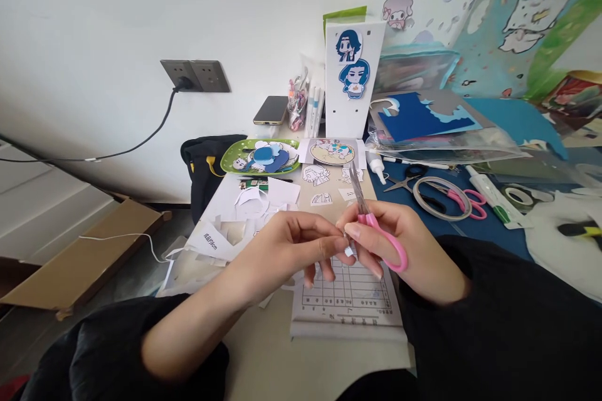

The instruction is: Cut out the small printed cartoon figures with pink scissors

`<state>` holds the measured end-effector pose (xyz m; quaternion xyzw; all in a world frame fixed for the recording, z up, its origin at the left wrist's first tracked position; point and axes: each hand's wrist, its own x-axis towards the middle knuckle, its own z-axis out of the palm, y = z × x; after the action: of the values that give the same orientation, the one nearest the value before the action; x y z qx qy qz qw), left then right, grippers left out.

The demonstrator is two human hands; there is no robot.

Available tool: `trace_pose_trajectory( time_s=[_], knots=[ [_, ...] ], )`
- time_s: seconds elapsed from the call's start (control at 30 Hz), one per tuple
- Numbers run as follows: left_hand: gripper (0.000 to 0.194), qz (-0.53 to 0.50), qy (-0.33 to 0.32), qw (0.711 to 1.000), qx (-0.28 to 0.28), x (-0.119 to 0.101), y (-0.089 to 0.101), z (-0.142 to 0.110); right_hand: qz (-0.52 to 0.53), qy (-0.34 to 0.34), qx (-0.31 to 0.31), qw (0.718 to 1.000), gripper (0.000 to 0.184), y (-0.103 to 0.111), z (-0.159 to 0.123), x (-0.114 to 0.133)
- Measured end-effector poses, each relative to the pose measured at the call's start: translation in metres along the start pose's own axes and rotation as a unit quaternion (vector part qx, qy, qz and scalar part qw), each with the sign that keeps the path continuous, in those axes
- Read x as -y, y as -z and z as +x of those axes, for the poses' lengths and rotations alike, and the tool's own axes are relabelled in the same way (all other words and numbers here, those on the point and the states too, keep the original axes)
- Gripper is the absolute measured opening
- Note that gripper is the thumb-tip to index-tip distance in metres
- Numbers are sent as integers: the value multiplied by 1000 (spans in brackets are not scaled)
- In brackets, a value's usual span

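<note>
Over a printed form [348, 307] on the table, my two hands meet. My left hand [310, 244] is closed, pinching a small white paper cutout [348, 250] between thumb and fingertips. Pink-handled scissors [369, 219] sit in my right hand [390, 232], blades pointing up and away from me. My right thumb and fingertips are also at the cutout's edge. What is drawn on the cutout is too small to make out. Beyond my hands lie line-drawn paper pieces [321, 199] and a sheet with a round printed picture [333, 151].
Paper scraps [254, 203] cover the table's left side. A green tray [230, 156] of cutouts stands behind them. To the right are a tape roll [442, 198], other scissors [473, 203], a glue tube [498, 200] and blue paper [423, 116]. A white box [350, 116] stands at the back.
</note>
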<state>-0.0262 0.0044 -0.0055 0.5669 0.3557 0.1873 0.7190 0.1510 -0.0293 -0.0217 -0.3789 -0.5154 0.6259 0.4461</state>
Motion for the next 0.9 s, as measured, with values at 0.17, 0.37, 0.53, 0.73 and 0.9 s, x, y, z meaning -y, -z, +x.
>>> trace_pose_trajectory(
  time_s=[0.17,0.37,0.53,0.73,0.9],
  knots=[
    [11,-52,16,998,29,-3,0,-3,60,-21,74,995,8,5,-1,-2],
    [11,-78,50,994,56,-6,-3,-7,74,-48,106,990,6,1,-4,8],
    [9,-94,68,990,81,-7,-3,-10,77,-66,121,987,12,-1,-4,12],
    [8,-96,42,991,81,-6,-3,-8,70,-45,108,991,14,1,-3,8],
    [11,-71,16,997,34,-5,-3,-7,15,-1,-22,1000,13,7,1,1]
  ],
)
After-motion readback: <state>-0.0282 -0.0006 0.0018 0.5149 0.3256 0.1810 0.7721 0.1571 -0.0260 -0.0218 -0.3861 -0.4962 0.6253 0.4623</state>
